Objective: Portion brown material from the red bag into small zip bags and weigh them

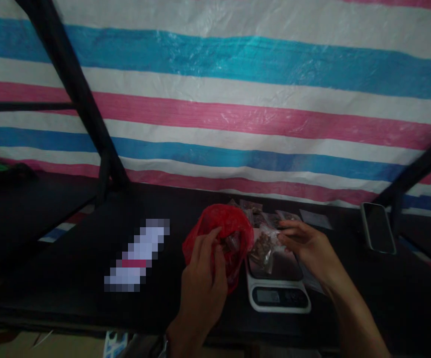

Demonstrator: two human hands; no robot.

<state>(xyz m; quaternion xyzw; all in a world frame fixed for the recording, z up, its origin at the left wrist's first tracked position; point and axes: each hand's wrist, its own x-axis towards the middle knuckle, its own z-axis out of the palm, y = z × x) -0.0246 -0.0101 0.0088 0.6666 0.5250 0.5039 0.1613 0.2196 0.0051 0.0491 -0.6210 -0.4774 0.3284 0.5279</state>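
My left hand [203, 278] reaches into a red plastic bag [222, 226] on the dark table, its fingers curled round something small inside that I cannot make out. My right hand [310, 246] pinches a small clear packet of brown bits [263, 246] and holds it over the platform of a white digital kitchen scale [279, 296]. Several more small clear packets [260, 211] lie on the table just behind the scale and the red bag.
A phone [378, 227] lies face up at the right of the black table [69, 268]. A blurred-out white item [136, 254] lies to the left of the bag. A striped pink, blue and white tarp [237, 99] hangs behind, crossed by dark frame bars [73, 84].
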